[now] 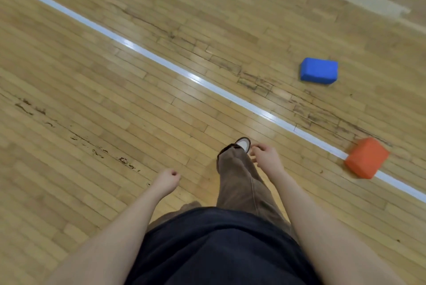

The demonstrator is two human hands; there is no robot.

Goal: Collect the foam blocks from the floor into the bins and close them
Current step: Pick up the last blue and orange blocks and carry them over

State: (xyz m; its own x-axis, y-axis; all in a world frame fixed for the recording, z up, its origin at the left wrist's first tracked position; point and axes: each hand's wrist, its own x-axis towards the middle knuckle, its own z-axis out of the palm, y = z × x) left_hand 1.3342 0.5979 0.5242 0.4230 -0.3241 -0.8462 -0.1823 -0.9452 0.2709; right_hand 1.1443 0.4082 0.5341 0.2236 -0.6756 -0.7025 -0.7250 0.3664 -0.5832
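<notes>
Wide stretch of worn, tan wooden gym floor fills the view, planks scuffed dark in streaks, and a long white painted line cuts across it from upper left down to lower right. Next in size, the person's dark navy top at the bottom, then one brown trouser leg stepping forward, a brown-and-white shoe at its tip. Both bare arms hang out front, empty. Over on the right, a blue rectangular foam block lies flat on the floor beyond the line, well apart from both hands. Nearer, an orange foam block sits right on the white line, tilted cornerwise to it. Right hand hovers beside the shoe, fingers loosely curled, holding nothing. Left hand hangs loose too, fingers tucked under, nothing in it.
</notes>
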